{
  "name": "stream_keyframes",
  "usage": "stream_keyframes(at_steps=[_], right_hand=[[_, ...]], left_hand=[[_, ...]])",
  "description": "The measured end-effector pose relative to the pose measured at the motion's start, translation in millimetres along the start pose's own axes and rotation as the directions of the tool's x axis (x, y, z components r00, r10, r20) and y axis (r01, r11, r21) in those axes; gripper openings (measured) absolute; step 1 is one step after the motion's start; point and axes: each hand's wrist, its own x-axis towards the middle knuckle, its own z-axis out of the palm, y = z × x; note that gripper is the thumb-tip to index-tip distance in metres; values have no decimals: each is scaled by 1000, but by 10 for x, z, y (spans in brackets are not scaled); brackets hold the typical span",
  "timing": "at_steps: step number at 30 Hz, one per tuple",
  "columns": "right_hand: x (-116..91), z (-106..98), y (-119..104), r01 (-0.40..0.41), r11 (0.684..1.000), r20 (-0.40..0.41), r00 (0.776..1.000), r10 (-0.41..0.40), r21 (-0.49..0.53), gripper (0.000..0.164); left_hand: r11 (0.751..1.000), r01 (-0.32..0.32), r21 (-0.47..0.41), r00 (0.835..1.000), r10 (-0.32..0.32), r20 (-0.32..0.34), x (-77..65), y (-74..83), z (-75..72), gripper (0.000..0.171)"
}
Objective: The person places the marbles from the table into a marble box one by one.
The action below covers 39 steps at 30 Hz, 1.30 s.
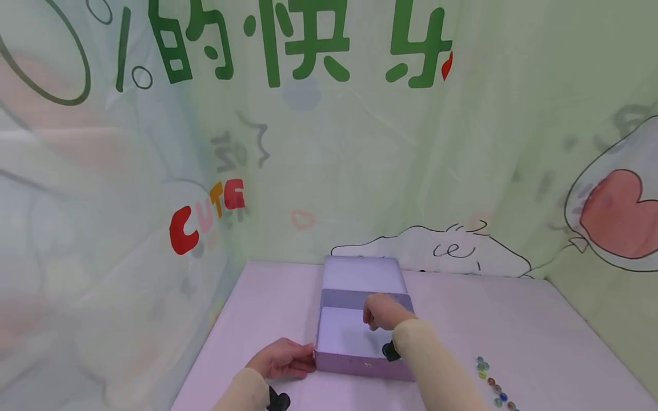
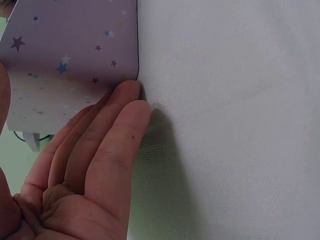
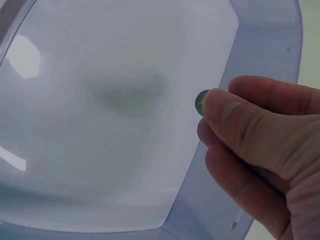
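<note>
A purple box (image 1: 363,368) with its lid (image 1: 364,275) laid back stands on the table. Over its pale inside, my right hand (image 1: 386,311) pinches a green glass marble (image 3: 201,103) between thumb and fingertips, seen in the right wrist view. The marble is hidden by the hand in the head view. My left hand (image 1: 284,358) rests at the box's front left corner, its nearly straight fingers (image 2: 107,155) touching the star-printed side in the left wrist view.
Several glass marbles (image 1: 490,381) lie in a loose line on the table, right of the box. A pale printed curtain (image 1: 329,142) hangs behind and along the left side of the table (image 1: 462,308).
</note>
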Motion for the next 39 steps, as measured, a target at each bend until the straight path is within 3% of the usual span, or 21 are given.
stream_keyframes(at_steps=[20, 39], right_hand=[[-37, -22, -144, -4, 997, -26, 1000, 6, 80, 15], [23, 51, -74, -3, 999, -32, 999, 5, 52, 19]], left_hand=[[1000, 12, -4, 1000, -12, -10, 15, -3, -5, 41], [1000, 6, -10, 1000, -6, 3, 35, -37, -17, 40]])
